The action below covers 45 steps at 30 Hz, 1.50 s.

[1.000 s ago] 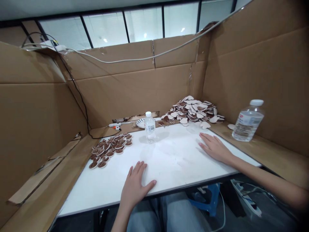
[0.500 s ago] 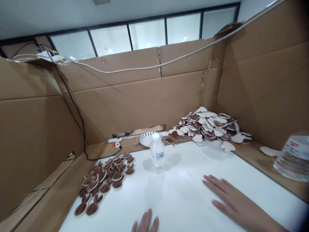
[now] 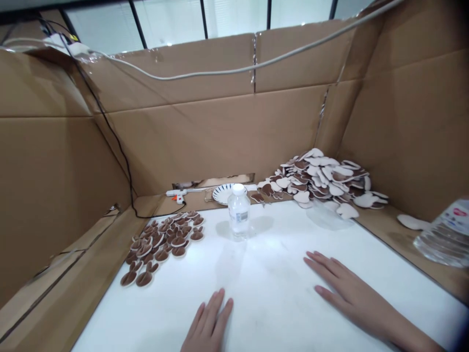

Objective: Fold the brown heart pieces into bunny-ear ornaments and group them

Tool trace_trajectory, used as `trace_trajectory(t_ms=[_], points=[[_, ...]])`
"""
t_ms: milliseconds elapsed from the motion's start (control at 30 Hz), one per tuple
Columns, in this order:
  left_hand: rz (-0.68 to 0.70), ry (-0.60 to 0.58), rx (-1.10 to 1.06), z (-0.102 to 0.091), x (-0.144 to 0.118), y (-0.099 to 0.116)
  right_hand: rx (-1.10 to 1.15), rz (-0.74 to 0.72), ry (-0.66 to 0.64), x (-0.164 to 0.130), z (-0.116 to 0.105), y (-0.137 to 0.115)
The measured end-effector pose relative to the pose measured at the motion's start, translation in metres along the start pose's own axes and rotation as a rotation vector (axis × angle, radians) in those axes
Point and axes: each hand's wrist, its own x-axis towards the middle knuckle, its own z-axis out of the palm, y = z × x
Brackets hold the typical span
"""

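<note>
Your left hand (image 3: 207, 327) lies flat at the bottom centre of the frame, fingers straight and together, palm down on the white tabletop (image 3: 278, 274), holding nothing. Your right hand (image 3: 348, 291) lies flat at the lower right, fingers spread a little, also empty and resting on the white surface.

Above and between the hands, near the middle of the frame, a small clear water bottle (image 3: 239, 211) with a white cap stands upright, well apart from both hands. At left of centre, a patch of small brown-and-white rabbit-shaped pieces (image 3: 163, 239) lies spread across the tabletop's left edge. At right of centre, near the back corner, a bigger heap of similar pieces (image 3: 322, 178) is piled up, many showing their white side.

Just behind the bottle sits a white plate (image 3: 223, 193), and left of it a glue gun (image 3: 179, 193). At the right edge, a larger, blurred water bottle (image 3: 445, 234) stands on the cardboard. Cardboard walls (image 3: 205, 137) enclose the space.
</note>
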Motion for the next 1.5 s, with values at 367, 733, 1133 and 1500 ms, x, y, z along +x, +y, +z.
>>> trace_trajectory(t_ms=[367, 733, 1133, 1500], points=[[-0.016, -0.082, -0.194, -0.094, 0.035, 0.015, -0.052, -0.109, 0.103, 0.110, -0.038, -0.036], [-0.142, 0.216, -0.495, -0.078, 0.025, -0.044, -0.072, -0.014, 0.271, 0.282, -0.013, -0.018], [0.268, -0.081, 0.055, -0.096, -0.004, -0.030, -0.142, -0.003, 0.295, 0.279, -0.002, -0.015], [-0.237, 0.680, -0.131, -0.115, -0.001, -0.036, -0.084, 0.136, 0.355, 0.290, -0.011, -0.025]])
